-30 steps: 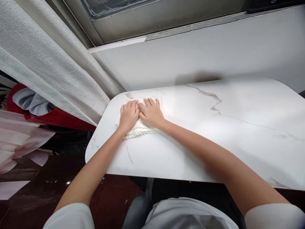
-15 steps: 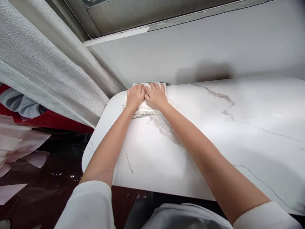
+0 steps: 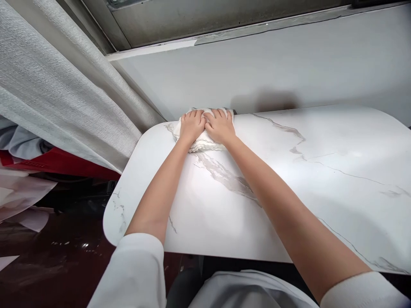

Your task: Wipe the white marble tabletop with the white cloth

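Observation:
A bunched white cloth [image 3: 205,144] with ruffled edges lies near the back edge of the white marble-patterned table [image 3: 212,214]. My left hand [image 3: 192,125] presses on its left part, the fingers bent over the folds. Beside it, my right hand [image 3: 221,125] bears down on the right part in the same way. The two thumbs come close together over the cloth's middle. Both arms reach straight forward across the tabletop, and the cloth under my palms is hidden.
Behind the table stands a pale wall panel [image 3: 192,77] below a metal frame [image 3: 180,23]. A grey curtain [image 3: 70,81] hangs at the left, by the rounded corner. Lower left, a red container [image 3: 64,164] and pale sheets [image 3: 22,192] show above a dark, shiny floor [image 3: 64,265].
Both hands have slid a little to the right along the table's back edge, carrying the cloth with them. More of the tabletop's left end shows now, and the view has shifted slightly.

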